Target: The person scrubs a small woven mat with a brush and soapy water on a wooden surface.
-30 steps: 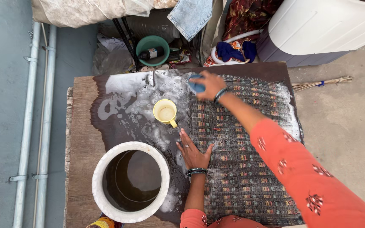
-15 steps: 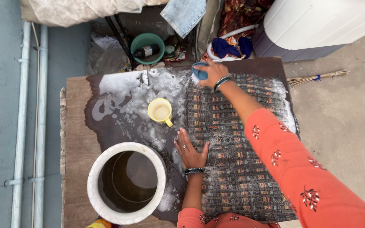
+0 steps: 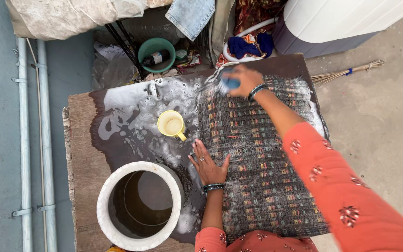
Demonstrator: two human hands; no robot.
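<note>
The right hand (image 3: 243,79), fingers clenched on a blue scrubbing brush (image 3: 230,84), has swept back rightward across the soapy striped woven cloth (image 3: 262,154); the left hand (image 3: 208,165), fingers spread flat, pins it.

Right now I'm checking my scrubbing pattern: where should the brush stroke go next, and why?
Probably draw the right hand and its blue brush back toward you along the wet patterned cloth. The brush sits at the cloth's far edge, and the left hand pins the near-left edge flat.
</note>
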